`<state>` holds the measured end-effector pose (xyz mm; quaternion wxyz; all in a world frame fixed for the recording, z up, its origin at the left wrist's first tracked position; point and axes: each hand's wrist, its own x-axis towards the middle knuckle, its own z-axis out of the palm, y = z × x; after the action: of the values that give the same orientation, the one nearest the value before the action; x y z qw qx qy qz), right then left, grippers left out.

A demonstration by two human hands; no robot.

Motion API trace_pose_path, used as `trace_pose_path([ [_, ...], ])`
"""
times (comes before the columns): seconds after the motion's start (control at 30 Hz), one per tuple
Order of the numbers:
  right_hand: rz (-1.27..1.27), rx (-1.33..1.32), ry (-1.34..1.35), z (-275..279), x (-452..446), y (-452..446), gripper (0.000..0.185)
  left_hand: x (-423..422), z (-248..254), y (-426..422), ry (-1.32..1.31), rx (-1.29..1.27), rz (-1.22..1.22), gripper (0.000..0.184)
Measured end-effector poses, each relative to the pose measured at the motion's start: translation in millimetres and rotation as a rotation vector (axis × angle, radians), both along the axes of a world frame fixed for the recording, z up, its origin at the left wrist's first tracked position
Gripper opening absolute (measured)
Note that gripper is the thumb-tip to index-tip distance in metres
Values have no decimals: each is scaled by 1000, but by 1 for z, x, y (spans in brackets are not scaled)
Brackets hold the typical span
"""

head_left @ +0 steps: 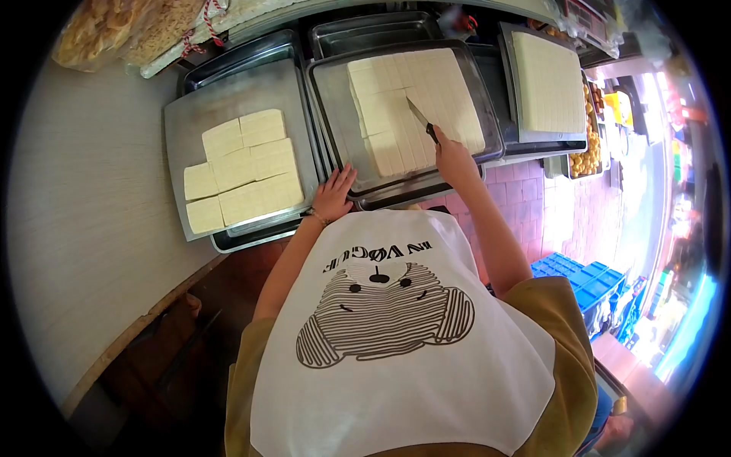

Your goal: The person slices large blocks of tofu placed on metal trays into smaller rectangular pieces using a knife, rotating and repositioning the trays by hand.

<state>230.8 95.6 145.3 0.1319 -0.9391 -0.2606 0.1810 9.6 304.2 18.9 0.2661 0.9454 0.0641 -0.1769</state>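
Observation:
My right hand (455,160) is closed round the dark handle of a knife (419,116). The blade lies over a large slab of white tofu (449,87), which has straight cut lines across it. Under the slab is a metal tray (329,87). At the tray's near left corner rests my left hand (333,196), fingers stretched out and holding nothing. To its left, several thick tofu blocks (255,164) sit on a flat metal sheet (183,122). Whether the blade touches the tofu surface I cannot tell.
Another scored tofu slab (547,84) stands on a tray at the right. Beyond it is a container of round golden pieces (586,156). Bagged food (126,30) lies at the top left. Blue crates (582,282) stand low on the right, by a tiled floor (518,194).

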Motion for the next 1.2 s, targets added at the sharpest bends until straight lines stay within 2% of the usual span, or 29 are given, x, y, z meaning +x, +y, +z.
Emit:
trace_pose_path([
  [0.27, -3, -53, 76, 8, -9, -12, 43, 2, 5, 1, 36, 1, -10, 88],
  [0.37, -10, -76, 93, 14, -14, -16, 43, 1, 0, 2, 13, -23, -3, 84],
  [0.77, 13, -80, 52, 12, -35, -43, 44, 1, 2, 1, 9, -7, -2, 84],
  [0.87, -14, -106, 94, 25, -42, -46, 44, 2, -2, 2, 32, -15, -18, 91],
  [1.03, 10, -54, 95, 14, -51, -66, 45, 0, -8, 2, 15, -15, -16, 90],
  [1.2, -5, -81, 128, 30, -66, -74, 45, 0, -4, 1, 15, -7, -13, 89],
])
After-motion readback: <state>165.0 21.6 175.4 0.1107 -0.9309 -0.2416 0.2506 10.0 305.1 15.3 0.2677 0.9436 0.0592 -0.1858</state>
